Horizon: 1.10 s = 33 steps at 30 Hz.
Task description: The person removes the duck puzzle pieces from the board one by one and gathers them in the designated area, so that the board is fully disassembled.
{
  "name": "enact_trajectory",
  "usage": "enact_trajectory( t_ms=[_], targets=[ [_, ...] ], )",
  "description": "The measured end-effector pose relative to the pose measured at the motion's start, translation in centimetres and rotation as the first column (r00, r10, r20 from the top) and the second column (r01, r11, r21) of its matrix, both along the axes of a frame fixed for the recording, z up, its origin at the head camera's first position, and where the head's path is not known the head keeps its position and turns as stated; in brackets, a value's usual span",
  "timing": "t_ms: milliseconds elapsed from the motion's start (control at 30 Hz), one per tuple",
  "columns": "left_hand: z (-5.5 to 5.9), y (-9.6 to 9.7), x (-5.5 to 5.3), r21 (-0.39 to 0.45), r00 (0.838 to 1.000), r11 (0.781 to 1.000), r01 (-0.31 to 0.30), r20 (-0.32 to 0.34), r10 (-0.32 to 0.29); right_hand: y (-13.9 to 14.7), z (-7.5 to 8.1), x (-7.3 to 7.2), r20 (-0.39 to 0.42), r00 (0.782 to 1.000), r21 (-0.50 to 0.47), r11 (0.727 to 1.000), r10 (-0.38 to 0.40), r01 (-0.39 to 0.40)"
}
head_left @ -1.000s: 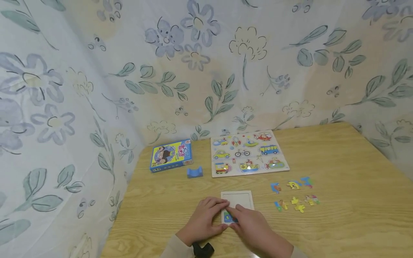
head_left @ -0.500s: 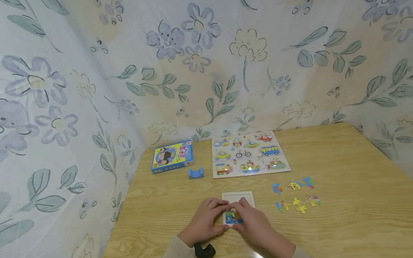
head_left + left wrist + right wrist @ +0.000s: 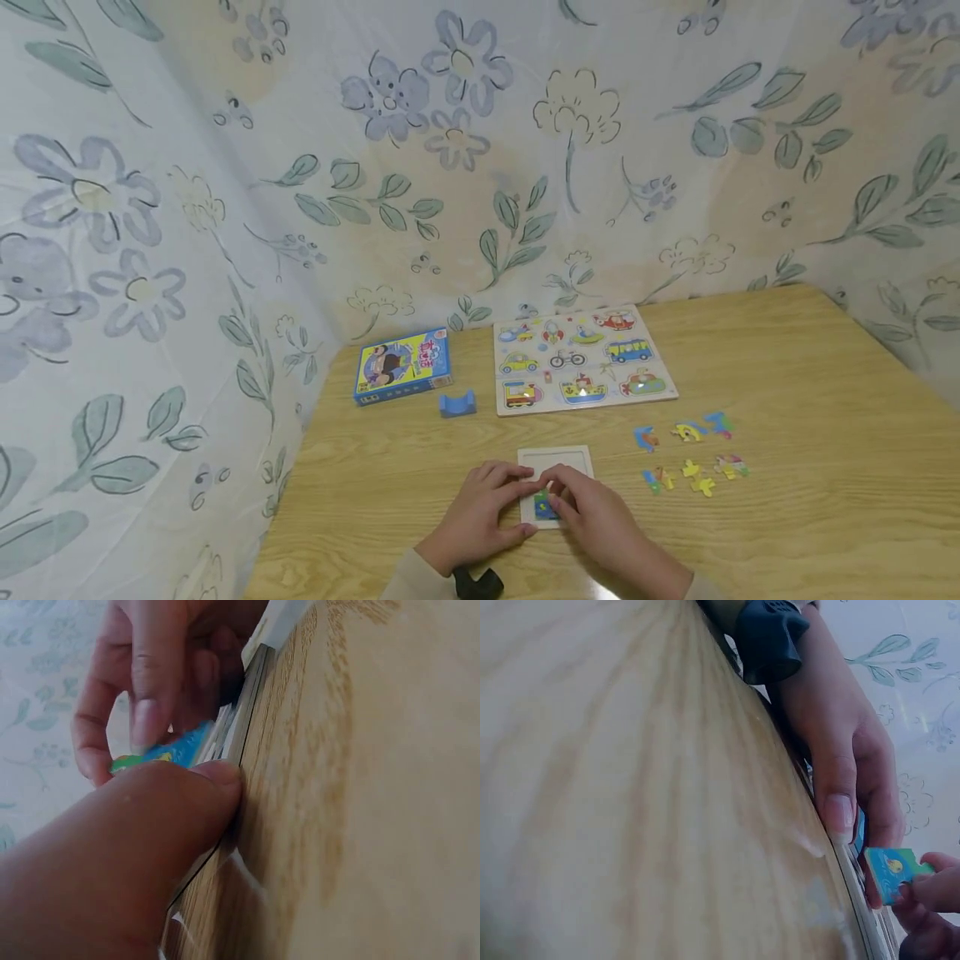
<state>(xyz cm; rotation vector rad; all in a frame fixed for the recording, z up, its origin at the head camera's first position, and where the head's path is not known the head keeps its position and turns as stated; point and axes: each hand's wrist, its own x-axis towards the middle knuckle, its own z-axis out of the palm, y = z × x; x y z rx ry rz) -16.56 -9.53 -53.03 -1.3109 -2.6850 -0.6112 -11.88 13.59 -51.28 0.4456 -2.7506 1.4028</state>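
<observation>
A small pale puzzle tray [image 3: 557,456] lies on the wooden table at the front middle. My left hand [image 3: 483,510] grips its left side, the thumb at the near edge and the fingers over the tray. Between the fingertips of my right hand [image 3: 596,510], I pinch a blue and green puzzle piece [image 3: 889,871] with a small yellow figure on it. It stands tilted over the tray in the right wrist view. Part of the tray's lower right is hidden behind my right hand. In the left wrist view the same puzzle piece [image 3: 180,748] shows below the right fingers.
Several loose puzzle pieces [image 3: 701,483] lie right of the tray. Behind it is a vehicle puzzle board [image 3: 551,381]. A blue picture box [image 3: 402,367] and a blue curved block [image 3: 457,405] stand at the back left. A floral cloth [image 3: 630,183] hangs behind the table [image 3: 795,392].
My right fingers pressed low on the tray before; now they have risen and pinch the blue and green piece, which has shifted slightly right. The left hand keeps its place on the tray.
</observation>
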Motion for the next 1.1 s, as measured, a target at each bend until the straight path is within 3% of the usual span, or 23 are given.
enact_trajectory(
  t_ms=[200, 367, 500, 700, 900, 1000, 1100],
  targets=[
    [-0.2, 0.0, 0.1, 0.001, 1.0, 1.0, 0.004, 0.013, -0.004, 0.3, 0.1, 0.1, 0.038, 0.999, -0.087, 0.996, -0.02, 0.023],
    [-0.1, 0.3, 0.2, -0.007, 1.0, 1.0, 0.009, 0.03, -0.008, 1.2, 1.0, 0.2, 0.002, 0.999, -0.051, 0.998, -0.038, 0.038],
    [0.0, 0.2, 0.0, -0.008, 1.0, 1.0, 0.008, 0.028, -0.008, 2.8, 2.4, 0.3, -0.047, 0.999, -0.043, 0.999, -0.018, 0.016],
    [0.1, -0.4, -0.1, -0.029, 0.999, 1.0, -0.009, 0.052, 0.011, 6.4, 3.5, 1.4, 0.008, 1.0, -0.118, 0.993, 0.01, -0.009],
    [0.3, -0.4, 0.0, -0.029, 0.996, 1.0, -0.013, 0.083, 0.015, 10.2, 2.5, 3.4, -0.101, 0.992, 0.006, 0.997, -0.071, 0.072],
    [0.3, -0.3, 0.0, -0.02, 0.997, 1.0, -0.008, 0.077, 0.01, 11.6, 2.0, 4.3, -0.014, 0.994, 0.071, 0.992, -0.104, 0.105],
    [0.4, -0.2, -0.1, -0.014, 0.998, 1.0, -0.004, 0.058, 0.005, 12.3, 1.8, 4.9, 0.126, 0.981, 0.139, 0.982, -0.145, 0.127]
  ],
)
